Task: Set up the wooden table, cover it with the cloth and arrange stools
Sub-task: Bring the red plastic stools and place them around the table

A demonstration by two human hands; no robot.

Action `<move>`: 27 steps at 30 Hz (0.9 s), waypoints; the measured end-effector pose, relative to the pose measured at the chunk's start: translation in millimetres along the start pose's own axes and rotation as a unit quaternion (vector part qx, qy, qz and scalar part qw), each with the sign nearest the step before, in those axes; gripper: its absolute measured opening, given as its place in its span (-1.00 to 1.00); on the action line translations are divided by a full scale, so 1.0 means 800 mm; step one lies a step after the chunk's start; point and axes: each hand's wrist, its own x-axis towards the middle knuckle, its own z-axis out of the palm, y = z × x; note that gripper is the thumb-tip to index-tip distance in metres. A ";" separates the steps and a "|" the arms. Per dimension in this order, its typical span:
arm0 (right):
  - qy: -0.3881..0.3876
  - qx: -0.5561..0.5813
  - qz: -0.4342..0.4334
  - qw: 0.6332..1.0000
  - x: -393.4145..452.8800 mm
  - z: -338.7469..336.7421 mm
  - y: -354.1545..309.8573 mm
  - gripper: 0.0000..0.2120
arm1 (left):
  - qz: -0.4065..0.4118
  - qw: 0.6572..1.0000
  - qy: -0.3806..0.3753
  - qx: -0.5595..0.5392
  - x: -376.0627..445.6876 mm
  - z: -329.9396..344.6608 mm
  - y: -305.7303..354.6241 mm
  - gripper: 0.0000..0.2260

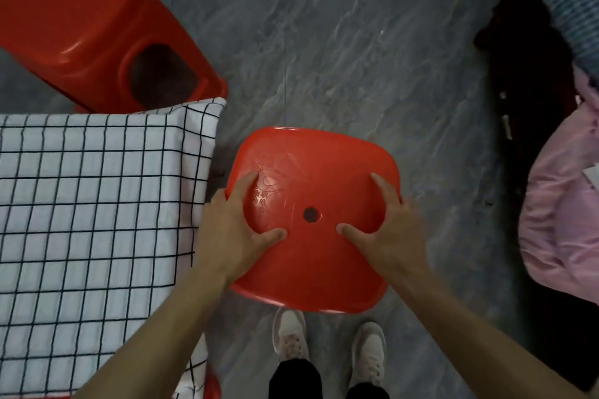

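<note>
A red plastic stool (pixel 324 256) with a small hole in its seat stands just right of the table, seen from above. My left hand (pixel 236 223) grips its left edge, thumb on the seat and fingers curled over the rim. My right hand (pixel 389 223) holds the right edge the same way. The table is covered by a white cloth with a black grid (pixel 97 220); the wood beneath is hidden. A second red stool (pixel 97 19) stands beyond the table's far corner.
Grey marbled floor (pixel 356 58) spreads ahead. My white shoes (pixel 291 337) are right below the stool. A dark piece of furniture (pixel 531 74) with pink cloth (pixel 560 220) and checked blue cloth (pixel 577 13) on it fills the right edge. A red bit (pixel 212 382) shows under the cloth's near corner.
</note>
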 end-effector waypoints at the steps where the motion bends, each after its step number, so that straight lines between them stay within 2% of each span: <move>1: 0.002 0.005 0.003 1.000 0.000 0.009 -0.001 -0.01 | -0.003 1.000 -0.008 -0.001 0.004 0.000 -0.006 0.02; 9: -0.005 0.024 0.052 0.998 -0.012 0.058 0.013 -0.01 | 0.004 0.997 -0.060 0.053 0.038 0.008 -0.030 0.06; 12: 0.001 0.038 0.059 0.998 -0.007 0.062 0.014 -0.01 | 0.006 0.996 -0.049 0.071 0.048 0.013 -0.034 0.03; 19: -0.025 -0.004 0.072 0.997 0.007 0.058 0.008 0.01 | -0.020 0.994 -0.048 0.096 0.042 0.016 -0.016 0.00; 27: -0.061 -0.017 0.057 0.996 0.008 0.050 0.015 0.01 | -0.016 0.978 -0.050 0.201 0.036 0.014 -0.007 -0.03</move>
